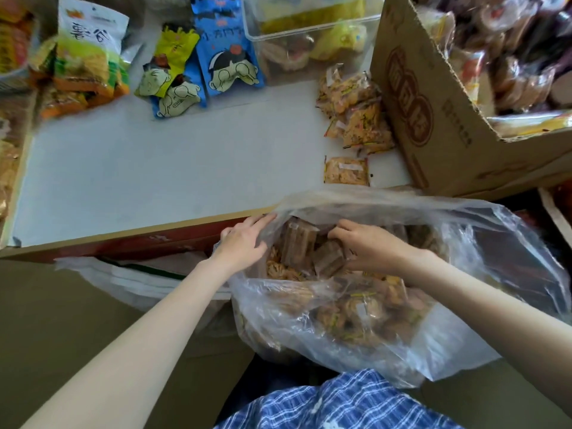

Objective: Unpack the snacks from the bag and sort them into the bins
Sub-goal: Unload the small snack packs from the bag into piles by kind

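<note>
Our right hand (368,246) is down inside the big clear plastic bag (464,305), fingers curled over a brown wrapped snack bar (328,258) — it looks like a grip, though the fingertips are hidden, so we say that as a judgement. Our left hand (244,243) rests on the bag's near rim, fingers straight and together, pressing the film aside to keep the mouth wide. Both forearms reach forward and down from our lap, the right wrist bent into the opening.

How far along are we? Early to middling, we judge: the bag is well filled with brown bars and orange-speckled packets. On the white desk (154,165) a small heap of orange cracker packets (356,109) lies beside the open brown cardboard box (433,119), with one packet apart, nearer us. Further back stand blue and yellow cartoon-face pouches (201,63), a green-and-white bag (89,48) and a clear plastic bin (309,29) holding some snacks. Plenty left to lift out and sort.
</note>
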